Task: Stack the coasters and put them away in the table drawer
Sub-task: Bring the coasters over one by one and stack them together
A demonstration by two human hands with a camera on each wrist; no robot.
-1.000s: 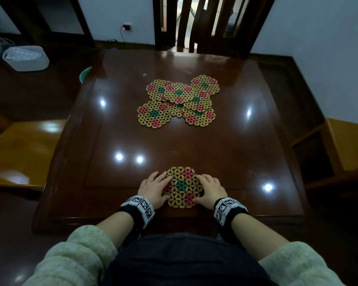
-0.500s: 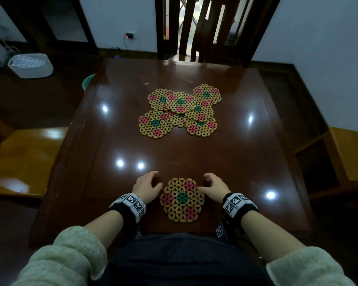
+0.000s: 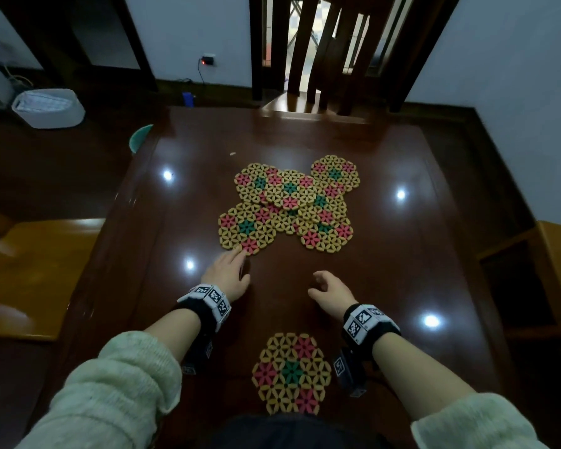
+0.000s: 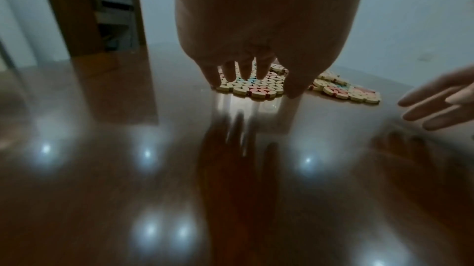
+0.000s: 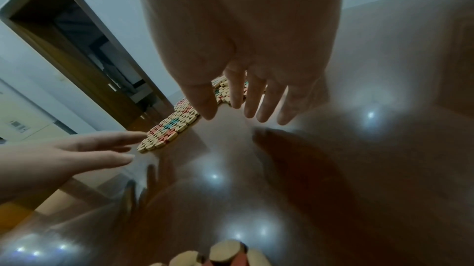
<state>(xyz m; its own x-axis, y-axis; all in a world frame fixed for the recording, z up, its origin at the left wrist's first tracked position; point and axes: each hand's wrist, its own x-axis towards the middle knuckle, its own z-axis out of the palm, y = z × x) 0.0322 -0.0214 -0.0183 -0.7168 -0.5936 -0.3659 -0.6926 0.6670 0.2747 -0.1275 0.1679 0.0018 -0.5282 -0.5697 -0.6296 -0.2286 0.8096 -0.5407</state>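
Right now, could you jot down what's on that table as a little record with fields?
near coaster: lies alone at the table's near edge, untouched
coaster cluster: overlapping, mid-table
left hand: open, fingertips at the cluster's nearest coaster
right hand: open, holds nothing, short of the cluster
table: dark glossy wood
drawer: not in view

No readable text — only coded black-and-white squares on the wristbands (image 3: 209,298).

Fuzzy pale-green sweater sleeves (image 3: 117,380) are pushed up the forearms. Each wrist wears a black band (image 3: 204,306) carrying white blocks printed with black square-pattern markers (image 3: 360,320).
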